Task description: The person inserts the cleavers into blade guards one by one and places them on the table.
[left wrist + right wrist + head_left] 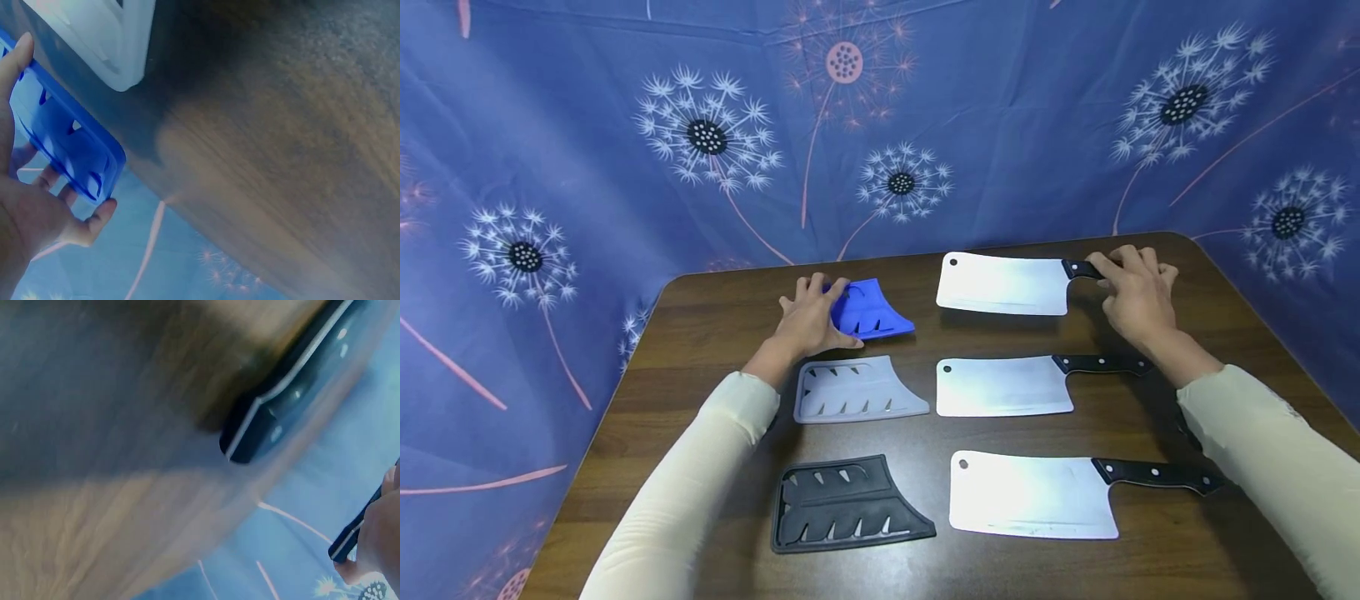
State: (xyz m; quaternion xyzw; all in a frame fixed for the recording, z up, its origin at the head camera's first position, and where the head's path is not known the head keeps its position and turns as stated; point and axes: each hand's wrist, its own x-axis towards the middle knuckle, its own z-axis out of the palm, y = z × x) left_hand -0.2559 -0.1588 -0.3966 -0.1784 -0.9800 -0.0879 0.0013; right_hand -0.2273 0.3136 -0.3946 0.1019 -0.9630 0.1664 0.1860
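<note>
My left hand [808, 321] grips the wide end of a blue cleaver blade guard [872, 310] near the table's back edge. In the left wrist view, the thumb lies along one long edge of the guard [69, 140] and the fingers are at the other. At the back right, my right hand [1138, 296] holds the black handle of the farthest cleaver [1003, 285], whose blade points left toward the blue guard. A dark shadow shows below that blade. The right wrist view catches the held handle [347, 540] only at its butt, beside part of the hand.
A translucent white guard [857, 390] and a black guard [850, 504] lie in front of the blue one. Right of them lie a middle cleaver [1003, 387] and a near cleaver [1030, 496], handles to the right. Blue dandelion-print cloth [985, 125] hangs behind the wooden table [700, 333].
</note>
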